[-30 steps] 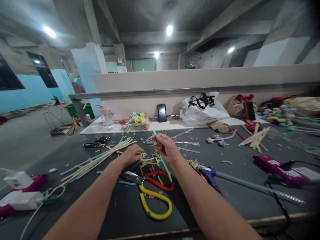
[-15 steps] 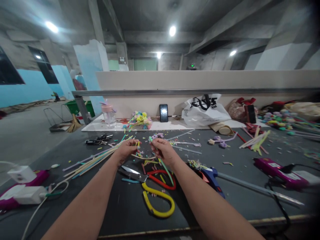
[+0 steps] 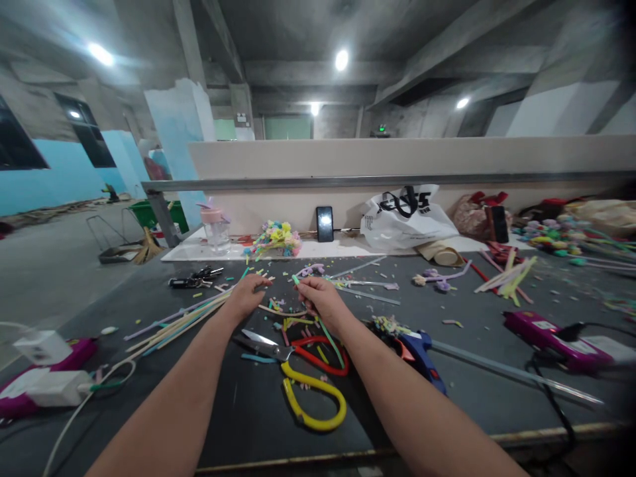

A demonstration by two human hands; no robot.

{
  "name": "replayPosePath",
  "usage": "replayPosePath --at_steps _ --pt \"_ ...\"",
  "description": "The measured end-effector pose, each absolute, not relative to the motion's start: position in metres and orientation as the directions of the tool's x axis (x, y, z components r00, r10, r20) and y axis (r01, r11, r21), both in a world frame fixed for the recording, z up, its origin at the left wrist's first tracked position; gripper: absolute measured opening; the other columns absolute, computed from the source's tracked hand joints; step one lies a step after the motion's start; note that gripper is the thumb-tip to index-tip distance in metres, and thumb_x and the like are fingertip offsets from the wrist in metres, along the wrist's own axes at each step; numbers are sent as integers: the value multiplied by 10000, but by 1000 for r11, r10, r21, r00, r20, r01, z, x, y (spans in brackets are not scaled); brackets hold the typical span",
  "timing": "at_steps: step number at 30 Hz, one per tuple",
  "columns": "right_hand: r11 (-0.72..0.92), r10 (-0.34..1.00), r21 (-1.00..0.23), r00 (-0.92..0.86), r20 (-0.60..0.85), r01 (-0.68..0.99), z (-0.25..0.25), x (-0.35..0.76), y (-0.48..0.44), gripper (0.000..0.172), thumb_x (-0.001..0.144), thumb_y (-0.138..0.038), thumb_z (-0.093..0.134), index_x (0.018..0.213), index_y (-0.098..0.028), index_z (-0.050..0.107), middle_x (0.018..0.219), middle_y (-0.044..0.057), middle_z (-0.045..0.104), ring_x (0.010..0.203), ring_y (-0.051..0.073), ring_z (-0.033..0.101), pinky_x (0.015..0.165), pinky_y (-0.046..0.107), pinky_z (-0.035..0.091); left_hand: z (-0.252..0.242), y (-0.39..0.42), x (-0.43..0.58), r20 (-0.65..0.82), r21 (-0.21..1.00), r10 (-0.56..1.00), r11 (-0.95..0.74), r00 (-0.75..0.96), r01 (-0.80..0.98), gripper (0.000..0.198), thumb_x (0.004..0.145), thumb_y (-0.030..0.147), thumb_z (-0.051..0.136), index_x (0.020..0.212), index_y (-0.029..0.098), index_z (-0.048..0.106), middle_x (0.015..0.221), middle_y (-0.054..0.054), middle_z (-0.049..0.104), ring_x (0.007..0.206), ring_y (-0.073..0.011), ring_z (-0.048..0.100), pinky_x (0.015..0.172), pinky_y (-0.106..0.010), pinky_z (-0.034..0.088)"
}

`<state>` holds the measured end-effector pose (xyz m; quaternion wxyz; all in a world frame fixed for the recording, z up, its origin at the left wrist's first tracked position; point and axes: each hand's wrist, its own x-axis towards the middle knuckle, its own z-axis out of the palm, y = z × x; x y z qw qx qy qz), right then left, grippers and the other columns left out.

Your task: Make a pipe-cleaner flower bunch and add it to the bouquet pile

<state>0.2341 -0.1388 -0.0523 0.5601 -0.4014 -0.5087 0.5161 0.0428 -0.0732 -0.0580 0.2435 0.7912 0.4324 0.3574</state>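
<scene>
My right hand [image 3: 320, 299] pinches a light green pipe cleaner [image 3: 330, 339]. Its tip pokes out above my fingertips, and its long tail hangs down over the red handle of the scissors. To the left, my left hand [image 3: 247, 295] holds nothing I can see, with thumb and fingers apart, above scattered cut bits. Large scissors [image 3: 283, 352] with one red and one yellow handle lie below both hands, blades pointing left. A bundle of long pipe cleaners [image 3: 191, 317] extends from beneath my left hand. Behind my right hand sits a purple twisted piece [image 3: 313, 269].
A blue glue gun [image 3: 424, 354] with a long glue stick lies right of my forearm. Power strips [image 3: 551, 341] with cables rest at both sides. Along the back stand a fuzzy flower bunch [image 3: 277, 238], a phone [image 3: 324, 224] and a white bag [image 3: 407, 222]. Keys [image 3: 199, 278] lie at left.
The small yellow-and-white piece in my left fingers no longer shows there, and those fingers have spread apart. My right hand has shifted slightly left, still pinching the green pipe cleaner.
</scene>
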Motion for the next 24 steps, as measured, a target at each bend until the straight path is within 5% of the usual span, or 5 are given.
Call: replayPosePath --at_steps 9,16,24 --pt "129 991 -991 -36 129 -23 -59 232 -134 176 652 -330 579 682 -158 556 451 -73 477 294 25 301 273 147 199 -71 -77 53 298 511 864 -504 406 697 17 593 187 604 582 193 615 719 -44 612 834 -219 532 757 -311 372" --pt "127 992 -992 -27 127 26 -59 232 -135 190 656 -354 570 692 -168 558 464 -71 476 305 32 304 283 155 224 -68 -76 57 306 682 857 -502 415 532 95 692 195 475 702 158 562 594 22 546 588 -122 514 549 -217 388" --pt "126 991 -987 37 131 96 -58 230 -134 251 630 -321 611 829 -173 572 475 -81 473 337 37 306 345 169 222 -65 -85 69 333 766 805 -534 491 356 169 673 258 550 769 130 604 618 3 583 564 -117 521 531 -212 394"
